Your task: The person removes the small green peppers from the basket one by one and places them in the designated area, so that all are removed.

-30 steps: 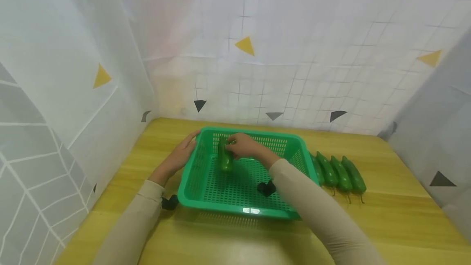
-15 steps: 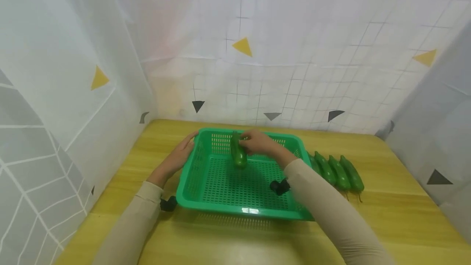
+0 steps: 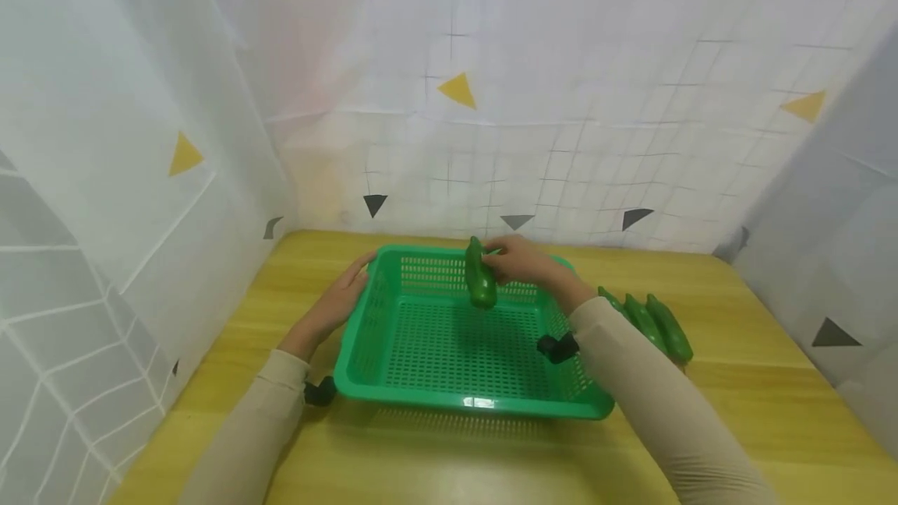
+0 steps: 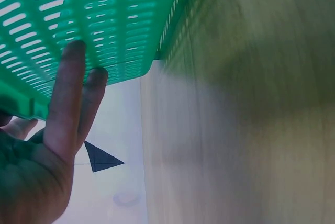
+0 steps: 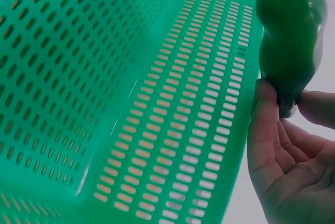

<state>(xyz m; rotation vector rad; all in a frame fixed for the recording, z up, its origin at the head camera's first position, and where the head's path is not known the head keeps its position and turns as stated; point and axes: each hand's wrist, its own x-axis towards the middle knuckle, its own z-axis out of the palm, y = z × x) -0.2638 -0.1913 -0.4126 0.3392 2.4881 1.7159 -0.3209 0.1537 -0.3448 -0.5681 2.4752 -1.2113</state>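
Observation:
A long, glossy green pepper (image 3: 481,275) hangs over the back part of the green plastic basket (image 3: 472,404), with its stem end lower and nearer. My right hand (image 3: 522,259) pinches it by the narrow end between thumb and fingers. In the right wrist view the same pepper (image 5: 290,35) shows its stem at the top, outside the basket's slotted wall (image 5: 178,109). My left hand (image 3: 338,304) rests on the basket's left rim. The left wrist view shows two straight fingers (image 4: 68,93) against the outside of its slotted wall; the thumb is mostly hidden there.
Several more green peppers (image 3: 669,326) lie side by side on the wooden table (image 3: 772,380) to the right, partly behind the right sleeve (image 3: 659,396). A pale patterned sheet (image 3: 421,139) hangs behind the table and along both sides. Black wrist devices (image 3: 557,347) sit under the forearms.
My right hand has carried the pepper rightward and upward, from the left part of the basket's inside to near its back rim. The left hand stays at the left rim.

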